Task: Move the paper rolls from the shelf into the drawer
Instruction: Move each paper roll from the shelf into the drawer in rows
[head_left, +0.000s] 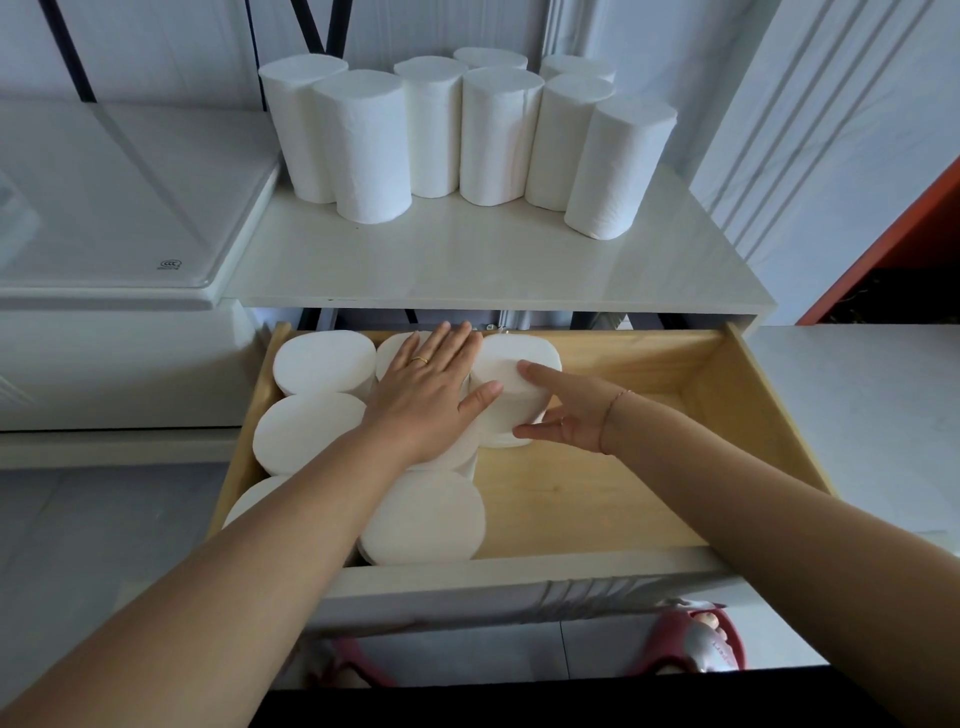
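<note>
**Hands settling rolls in the drawer**

The left hand (431, 384) is lying flat, fingers spread, on rolls inside the drawer (748, 410). The right hand (563, 410) is cupping the side of one roll (514, 374) beside it. Above the drawer, eight rolls (363, 145) are standing on the shelf (493, 260). Left of the shelf, a lid (104, 208) is showing a small unreadable mark.

Soft, even daylight is filling the scene, leaving everything bright and slightly cool in tone. The glossy shelf top (498, 260) is showing faint reflections, and gentle shadows are falling inside the wooden drawer (727, 405). The wide-angle lens is bending straight edges near the frame borders, while the centre is staying sharp.
</note>
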